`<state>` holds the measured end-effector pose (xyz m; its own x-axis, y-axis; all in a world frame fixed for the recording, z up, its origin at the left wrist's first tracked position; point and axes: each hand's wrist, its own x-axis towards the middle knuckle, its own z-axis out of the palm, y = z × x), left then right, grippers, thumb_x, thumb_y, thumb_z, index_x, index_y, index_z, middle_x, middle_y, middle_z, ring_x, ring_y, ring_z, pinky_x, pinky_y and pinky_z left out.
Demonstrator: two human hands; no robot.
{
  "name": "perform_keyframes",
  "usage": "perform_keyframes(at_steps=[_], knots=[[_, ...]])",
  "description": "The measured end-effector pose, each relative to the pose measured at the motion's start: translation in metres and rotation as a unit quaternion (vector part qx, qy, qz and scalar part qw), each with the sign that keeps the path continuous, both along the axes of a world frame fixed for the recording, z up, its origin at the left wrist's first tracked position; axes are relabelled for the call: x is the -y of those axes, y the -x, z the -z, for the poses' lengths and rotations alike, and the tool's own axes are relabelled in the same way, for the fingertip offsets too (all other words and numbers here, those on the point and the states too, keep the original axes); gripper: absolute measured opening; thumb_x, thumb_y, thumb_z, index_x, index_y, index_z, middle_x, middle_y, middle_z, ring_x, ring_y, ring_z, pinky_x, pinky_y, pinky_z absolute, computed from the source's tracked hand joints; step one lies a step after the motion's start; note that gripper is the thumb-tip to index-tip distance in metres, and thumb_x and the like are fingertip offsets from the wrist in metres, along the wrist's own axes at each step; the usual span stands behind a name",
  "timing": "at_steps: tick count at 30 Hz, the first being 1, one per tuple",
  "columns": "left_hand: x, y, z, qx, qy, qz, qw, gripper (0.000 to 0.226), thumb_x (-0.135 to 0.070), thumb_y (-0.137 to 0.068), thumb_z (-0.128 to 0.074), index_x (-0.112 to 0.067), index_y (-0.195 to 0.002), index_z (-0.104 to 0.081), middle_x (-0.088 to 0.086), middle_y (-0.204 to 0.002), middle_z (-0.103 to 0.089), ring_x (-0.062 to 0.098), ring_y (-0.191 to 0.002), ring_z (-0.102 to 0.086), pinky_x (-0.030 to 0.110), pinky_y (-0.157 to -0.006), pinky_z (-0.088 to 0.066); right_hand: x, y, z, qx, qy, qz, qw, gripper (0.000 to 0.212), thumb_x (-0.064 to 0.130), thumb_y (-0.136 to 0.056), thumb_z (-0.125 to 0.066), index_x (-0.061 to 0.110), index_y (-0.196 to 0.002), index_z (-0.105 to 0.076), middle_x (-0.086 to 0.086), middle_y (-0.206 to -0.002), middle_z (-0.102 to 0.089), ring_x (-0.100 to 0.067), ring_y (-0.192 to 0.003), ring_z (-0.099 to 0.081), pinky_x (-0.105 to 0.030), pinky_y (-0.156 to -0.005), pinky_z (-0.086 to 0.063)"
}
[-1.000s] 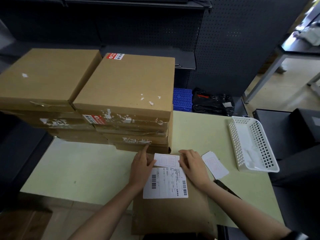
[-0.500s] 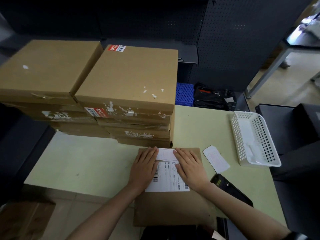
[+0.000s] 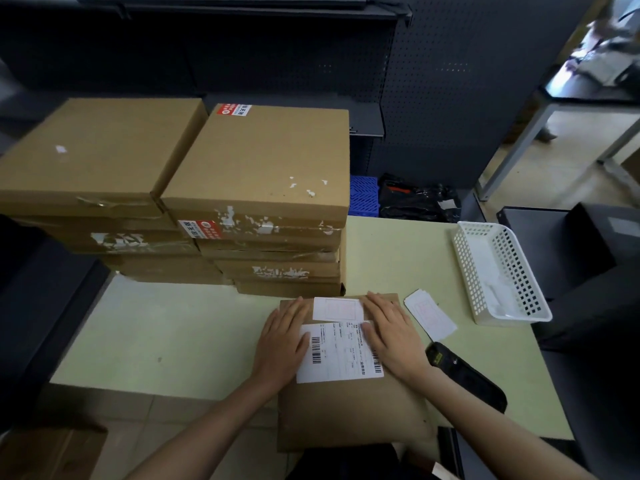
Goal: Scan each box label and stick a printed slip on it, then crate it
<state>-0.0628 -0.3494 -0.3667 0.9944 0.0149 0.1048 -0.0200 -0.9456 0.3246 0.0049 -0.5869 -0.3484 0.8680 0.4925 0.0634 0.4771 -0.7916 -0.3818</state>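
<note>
- Left hand (image 3: 282, 344): laid flat, fingers straight and together, palm down on the flat cardboard box (image 3: 349, 410). It grips nothing. Its fingertips lie beside the left edge of the printed slip (image 3: 337, 309); its thumb side overlaps the left margin of the shipping label (image 3: 341, 351).
- Right hand (image 3: 394, 336): likewise flat, fingers extended, pressing on the box. It holds nothing. Its fingers lie beside the right edge of the slip and cover the upper right part of the shipping label.
- Printed slip: a small white rectangle with a faint red frame, lying on the box top between the two hands, just above the shipping label and overlapping its top edge slightly.
- Shipping label: white, with barcodes at its left and right margins, lying on the box.
- Box: lies flat at the near edge of the pale green table (image 3: 180, 337), its near end overhanging toward the person.
- A loose stack of slips (image 3: 429, 315) lies on the table just right of the box.
- A dark handheld scanner (image 3: 464, 374) lies on the table beside the right forearm.
- A white perforated basket (image 3: 498, 271) stands at the table's right side.
- Two stacks of cardboard boxes (image 3: 194, 188) stand side by side behind the box, the right stack just beyond its far edge.
- A blue crate (image 3: 363, 195) sits beyond the table's far edge, partly hidden.
</note>
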Motion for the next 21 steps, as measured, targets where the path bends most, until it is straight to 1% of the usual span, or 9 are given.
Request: perform_keyframes(at_steps=[2, 6, 8, 10, 13, 15, 17, 18, 21], knots=[[-0.006, 0.005, 0.000, -0.005, 0.046, -0.043, 0.998, 0.065, -0.047, -0.091, -0.032, -0.014, -0.147, -0.033, 0.004, -0.152, -0.034, 0.019, -0.139, -0.034, 0.033, -0.113, -0.019, 0.006, 0.005, -0.001, -0.006, -0.034, 0.049, 0.998, 0.058, 0.050, -0.097, -0.022, 0.022, -0.147, -0.033, 0.008, -0.152, -0.032, -0.007, -0.139, -0.027, -0.031, -0.118, -0.016], [-0.016, 0.011, 0.004, -0.035, 0.124, -0.087, 0.988, 0.087, -0.064, -0.081, -0.018, -0.011, -0.150, -0.023, 0.004, -0.156, -0.026, 0.019, -0.142, -0.028, 0.026, -0.113, -0.017, 0.017, 0.015, 0.005, -0.057, -0.073, 0.150, 0.984, 0.053, 0.042, -0.100, -0.036, 0.019, -0.148, -0.031, 0.003, -0.152, -0.035, -0.013, -0.139, -0.031, -0.031, -0.115, -0.023], [-0.017, 0.014, 0.004, -0.045, 0.157, -0.092, 0.982, 0.088, -0.065, -0.080, -0.019, -0.011, -0.150, -0.023, 0.003, -0.155, -0.029, 0.019, -0.140, -0.030, 0.027, -0.113, -0.022, 0.020, 0.022, 0.007, -0.083, -0.095, 0.184, 0.975, 0.053, 0.037, -0.100, -0.041, 0.018, -0.148, -0.030, 0.000, -0.151, -0.037, -0.016, -0.138, -0.034, -0.035, -0.114, -0.028], [-0.017, 0.017, 0.009, -0.064, 0.206, -0.112, 0.970, 0.083, -0.063, -0.083, -0.027, -0.012, -0.148, -0.028, 0.003, -0.151, -0.036, 0.020, -0.136, -0.036, 0.030, -0.109, -0.029, 0.024, 0.030, 0.008, -0.130, -0.111, 0.217, 0.961, 0.055, 0.041, -0.099, -0.041, 0.022, -0.149, -0.028, 0.004, -0.150, -0.037, -0.015, -0.136, -0.037, -0.037, -0.108, -0.035], [-0.012, 0.024, 0.014, -0.097, 0.311, -0.137, 0.936, 0.063, -0.054, -0.090, -0.041, -0.022, -0.144, -0.036, -0.002, -0.139, -0.049, 0.019, -0.127, -0.047, 0.036, -0.104, -0.041, 0.031, 0.041, 0.008, -0.214, -0.130, 0.266, 0.931, 0.057, 0.055, -0.096, -0.035, 0.032, -0.147, -0.024, 0.011, -0.148, -0.039, -0.013, -0.129, -0.045, -0.040, -0.099, -0.042], [-0.006, 0.030, 0.011, -0.121, 0.389, -0.147, 0.901, 0.056, -0.043, -0.095, -0.047, -0.023, -0.146, -0.032, -0.004, -0.138, -0.049, 0.017, -0.126, -0.047, 0.039, -0.104, -0.041, 0.033, 0.045, 0.006, -0.241, -0.135, 0.277, 0.920, 0.053, 0.057, -0.096, -0.033, 0.033, -0.144, -0.029, 0.009, -0.141, -0.048, -0.015, -0.123, -0.052, -0.039, -0.096, -0.043], [-0.002, 0.035, 0.006, -0.132, 0.444, -0.157, 0.872, 0.053, -0.030, -0.098, -0.049, -0.022, -0.146, -0.031, -0.007, -0.136, -0.049, 0.016, -0.127, -0.047, 0.037, -0.106, -0.038, 0.032, 0.046, 0.004, -0.262, -0.144, 0.277, 0.913, 0.052, 0.055, -0.097, -0.033, 0.030, -0.142, -0.033, 0.007, -0.137, -0.054, -0.016, -0.120, -0.054, -0.038, -0.096, -0.043], [0.000, 0.040, 0.002, -0.130, 0.463, -0.163, 0.862, 0.054, -0.029, -0.097, -0.051, -0.022, -0.146, -0.031, -0.006, -0.136, -0.050, 0.016, -0.127, -0.047, 0.038, -0.107, -0.038, 0.032, 0.048, 0.003, -0.272, -0.152, 0.275, 0.910, 0.052, 0.054, -0.097, -0.034, 0.029, -0.143, -0.033, 0.006, -0.137, -0.053, -0.016, -0.120, -0.054, -0.039, -0.098, -0.042], [0.009, 0.054, -0.005, -0.118, 0.488, -0.186, 0.845, 0.073, -0.043, -0.084, -0.054, -0.021, -0.148, -0.028, -0.002, -0.142, -0.047, 0.016, -0.130, -0.044, 0.041, -0.111, -0.035, 0.034, 0.053, -0.006, -0.280, -0.171, 0.270, 0.905, 0.052, 0.049, -0.098, -0.039, 0.025, -0.143, -0.033, 0.006, -0.135, -0.054, -0.016, -0.118, -0.055, -0.038, -0.099, -0.042]])
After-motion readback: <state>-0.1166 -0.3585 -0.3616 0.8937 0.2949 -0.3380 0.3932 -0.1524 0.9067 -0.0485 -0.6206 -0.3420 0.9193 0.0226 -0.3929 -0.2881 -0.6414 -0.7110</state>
